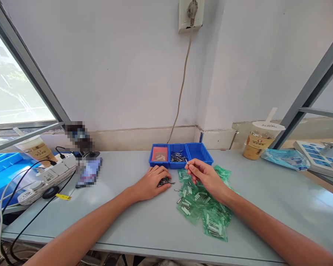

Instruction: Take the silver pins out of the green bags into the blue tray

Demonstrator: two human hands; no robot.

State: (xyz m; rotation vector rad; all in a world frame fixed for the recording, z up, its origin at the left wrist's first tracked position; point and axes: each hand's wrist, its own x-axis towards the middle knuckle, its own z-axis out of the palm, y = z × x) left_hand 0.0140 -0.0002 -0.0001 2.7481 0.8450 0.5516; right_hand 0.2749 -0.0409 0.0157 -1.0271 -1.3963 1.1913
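Observation:
My left hand (152, 183) rests on the table in front of the blue bins, fingers curled round a small heap of dark metal pins (164, 181). Between the thumb and forefinger of my right hand (201, 173) is a thin, shiny metal pin (187, 161), raised near the front of the middle bin. Under and around my right hand lie several green plastic bags (215, 225) of short metal pins. A few loose pins (177, 190) lie between my hands. The middle blue bin (178, 156) contains more metal pins.
The left blue bin (158, 155) holds a reddish packet; the right bin (199, 153) stands beside the middle one. A drink cup (259, 142) and a blue packet (285, 159) are at the right. A power strip (48, 177) with cables and a phone (89, 172) lie left.

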